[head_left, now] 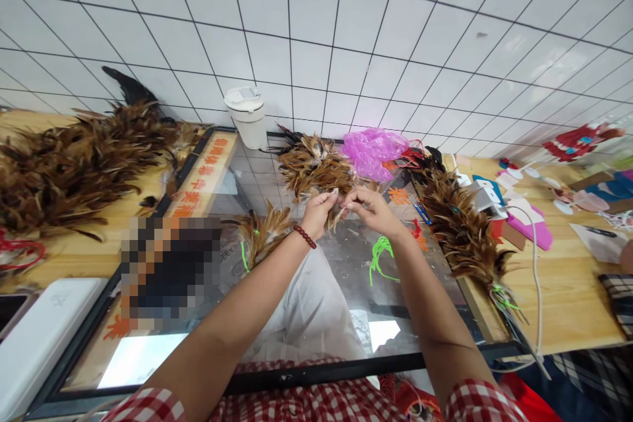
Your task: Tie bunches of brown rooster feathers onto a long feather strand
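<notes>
A wide glass-topped table [356, 368] carries all the work here, and I take the purple plastic bag [374, 153] as my landmark. Far to the left of the bag lies the largest feather heap [74, 168]; to its right, a long feather string [457, 221] comes toward the worker. A smaller feather bundle [314, 168] sits just left of the bag. On the near side of the bag, the left hand [319, 211] and the right hand [366, 206] are close together, each grip pinching one small feather tuft [335, 219]. The tuft shows between them, on the side of the fingertips away from the bag, partly hidden. I judge the step in hand is straightening these thin feathers; the next move calls for a light, steady pinch.
</notes>
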`<action>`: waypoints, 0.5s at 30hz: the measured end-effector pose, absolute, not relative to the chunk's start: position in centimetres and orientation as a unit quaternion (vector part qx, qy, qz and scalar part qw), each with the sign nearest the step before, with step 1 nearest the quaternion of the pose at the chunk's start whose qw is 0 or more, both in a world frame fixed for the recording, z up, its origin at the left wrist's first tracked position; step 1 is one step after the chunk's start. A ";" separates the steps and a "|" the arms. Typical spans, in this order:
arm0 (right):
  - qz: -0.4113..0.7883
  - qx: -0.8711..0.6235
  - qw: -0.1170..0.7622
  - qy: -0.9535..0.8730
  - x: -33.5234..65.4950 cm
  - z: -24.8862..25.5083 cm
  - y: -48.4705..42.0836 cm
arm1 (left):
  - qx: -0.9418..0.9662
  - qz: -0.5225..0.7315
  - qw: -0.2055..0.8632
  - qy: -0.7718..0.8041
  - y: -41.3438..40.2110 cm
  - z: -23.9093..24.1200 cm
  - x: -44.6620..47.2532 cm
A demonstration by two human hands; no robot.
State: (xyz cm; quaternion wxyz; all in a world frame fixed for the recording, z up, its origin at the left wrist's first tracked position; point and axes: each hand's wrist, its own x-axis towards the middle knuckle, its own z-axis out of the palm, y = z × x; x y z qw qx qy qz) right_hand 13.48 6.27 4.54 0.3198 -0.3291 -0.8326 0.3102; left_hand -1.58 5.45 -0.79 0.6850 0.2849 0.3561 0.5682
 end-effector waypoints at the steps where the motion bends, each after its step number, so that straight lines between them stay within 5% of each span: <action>1: 0.308 -0.330 0.312 -0.836 13.7 4.7 6.4 | 0.294 0.561 0.686 0.357 5.5 -0.8 -1.6; 8: 0.149 -0.428 0.317 -0.833 13.7 3.8 6.7 | 0.393 0.518 0.675 0.349 5.3 -1.0 -1.6; 15: 0.177 -0.439 0.390 -0.790 13.5 2.8 7.1 | 0.400 0.511 0.674 0.353 5.3 -1.2 -1.8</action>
